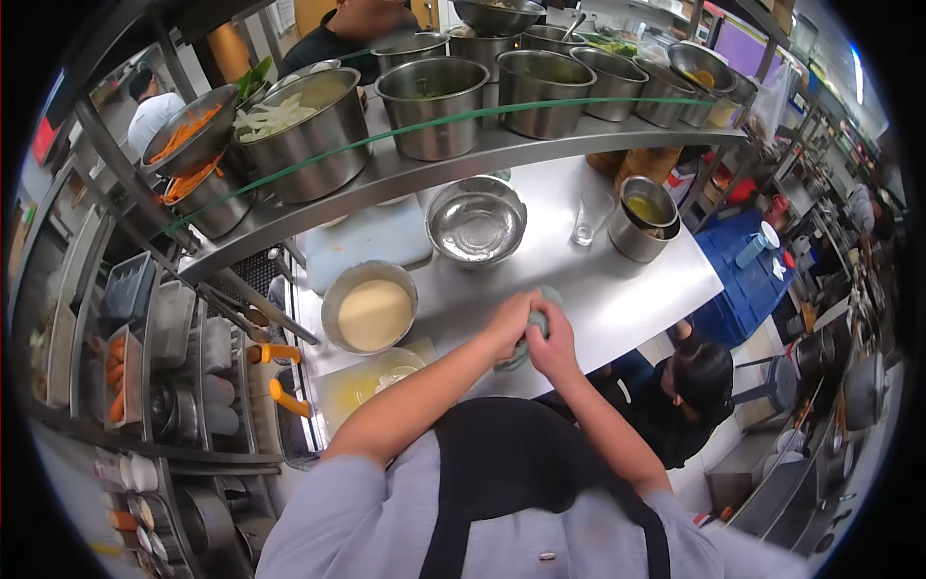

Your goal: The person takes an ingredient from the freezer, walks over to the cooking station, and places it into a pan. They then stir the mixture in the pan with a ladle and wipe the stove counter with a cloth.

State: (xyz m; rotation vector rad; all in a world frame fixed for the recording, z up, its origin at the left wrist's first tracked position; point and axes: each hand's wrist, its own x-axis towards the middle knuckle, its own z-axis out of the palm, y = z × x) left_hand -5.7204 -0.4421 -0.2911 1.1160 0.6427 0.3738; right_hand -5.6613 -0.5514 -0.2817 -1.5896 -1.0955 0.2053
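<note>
Left hand (509, 325) and right hand (556, 343), both curled closed and pressed together, grip a green cloth (518, 360), which I hold nearer me than the steel bowl (476, 227) and a little to its right. Left of that bowl lies a board (374, 239), with a pan (331, 307) of pale liquid (376, 315) nearer me; to its right stand a glass (587, 224) and a pot (637, 245).

Forearms (439, 377) inward, left grip (511, 324) and right grip (553, 340) clenched together
</note>
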